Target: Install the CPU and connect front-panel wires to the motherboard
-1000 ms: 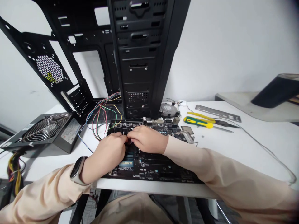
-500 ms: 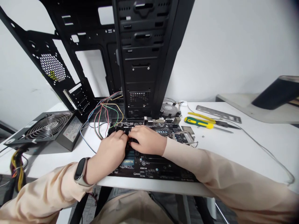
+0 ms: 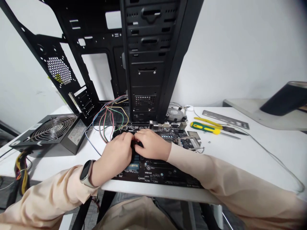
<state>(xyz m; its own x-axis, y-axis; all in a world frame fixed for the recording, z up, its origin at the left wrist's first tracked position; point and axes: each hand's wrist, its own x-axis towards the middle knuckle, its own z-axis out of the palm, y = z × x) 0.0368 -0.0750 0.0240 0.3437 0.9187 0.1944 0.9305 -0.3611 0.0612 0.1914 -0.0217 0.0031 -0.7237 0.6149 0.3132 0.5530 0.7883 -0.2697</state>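
A black motherboard lies flat at the front edge of the white table, with a blue heatsink on it. Over the board's left-middle part, my left hand is closed, fingertips bent down close to the board. Against it rests my right hand, also closed, its fingers curled at the same spot. Whatever the fingertips grip there is hidden beneath the hands. Thin coloured wires run from the black computer case down to the board's left side.
A power supply with bundled cables stands left. Behind the board's right side sits a round cooling fan. To the right lie a green-yellow screwdriver, yellow-handled pliers, a metal I/O plate and a monitor stand.
The whole view has shifted slightly. My left hand's fingers have drawn together and moved a little nearer my right hand; both stay at the same spot on the board.
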